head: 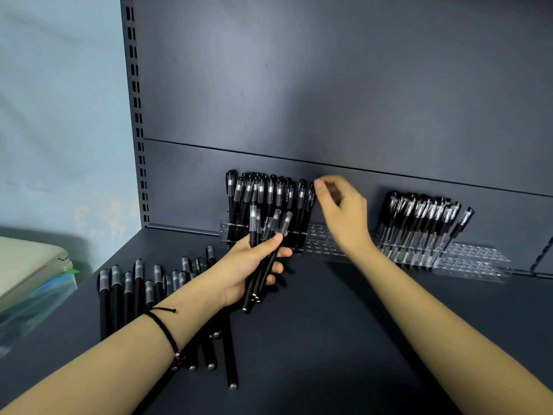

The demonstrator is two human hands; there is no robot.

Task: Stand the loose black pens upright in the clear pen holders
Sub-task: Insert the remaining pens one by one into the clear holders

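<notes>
My left hand grips a bundle of several black pens, caps up, in front of the left clear pen holder. That holder's left part has several black pens standing upright in it. My right hand is at the top of the rightmost standing pen, with thumb and curled fingers pinching its cap; the fingertips are blurred. Several loose black pens lie on the dark shelf under my left forearm. A second clear holder at the right holds several clear-barrelled pens.
The grey back panel rises right behind the holders. A slotted upright post marks the shelf's left end. Beyond it, lower left, sits a beige box with a clear plastic cover. A metal divider stands at the far right.
</notes>
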